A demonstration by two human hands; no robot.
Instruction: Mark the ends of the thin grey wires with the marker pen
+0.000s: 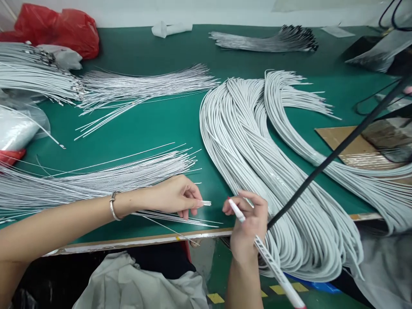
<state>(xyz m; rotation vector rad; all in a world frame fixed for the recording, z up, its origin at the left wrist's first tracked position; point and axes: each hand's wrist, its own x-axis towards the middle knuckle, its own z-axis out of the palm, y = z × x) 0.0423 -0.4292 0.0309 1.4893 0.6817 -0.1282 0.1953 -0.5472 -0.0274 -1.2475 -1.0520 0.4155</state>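
My left hand is closed in a pinch on a few short white wire ends, which stick out to the right of the fingertips. Beneath and behind that forearm lies a wide bundle of thin white wires. To the right, my right hand is curled around a white pen with a red tip, which slants across the palm. The two hands are apart. Just beyond my right hand is a large looped bundle of thick white cables, hanging over the table's front edge.
More wire bundles lie at the back left, beside a red bag. A dark-ended bundle is at the back. A black cable crosses diagonally at the right, over a cardboard sheet.
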